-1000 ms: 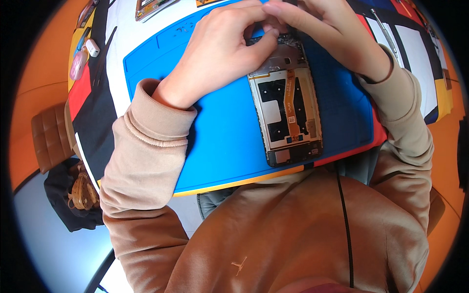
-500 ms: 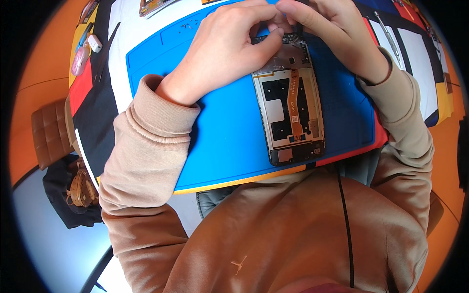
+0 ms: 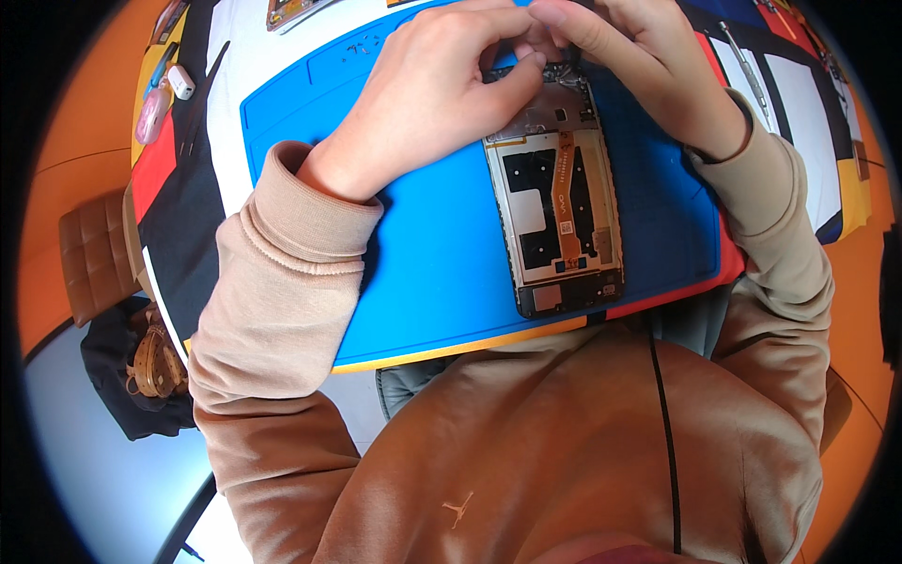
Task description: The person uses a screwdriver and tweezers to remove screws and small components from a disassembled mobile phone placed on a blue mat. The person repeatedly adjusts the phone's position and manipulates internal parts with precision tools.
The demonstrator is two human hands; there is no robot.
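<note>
An opened smartphone (image 3: 536,207) lies lengthwise on a blue mat (image 3: 423,244), its inner frame facing up. An orange ribbon cable (image 3: 567,202) runs down its middle, and metal plates and small parts show at its far end. Over that far end, my left hand (image 3: 451,80) is closed, thumb and fingertips drawn together at the phone's upper left corner. Close against it, my right hand (image 3: 648,66) is also closed, fingers bent near the upper right corner. Something dark shows under the right fingers, too hidden to name. Both sets of fingertips nearly meet.
Tiny dark screws (image 3: 362,45) lie at the mat's far left. A silver screwdriver-like tool (image 3: 742,61) rests on the right. Black tweezers (image 3: 218,66), a pink translucent case (image 3: 153,117) and a small white object (image 3: 181,83) are at left. Another device frame (image 3: 296,11) is at the far edge.
Almost nothing differs. Both hands stay at the phone's far end, with only a slight shift of the fingers, and the phone lies in the same place.
</note>
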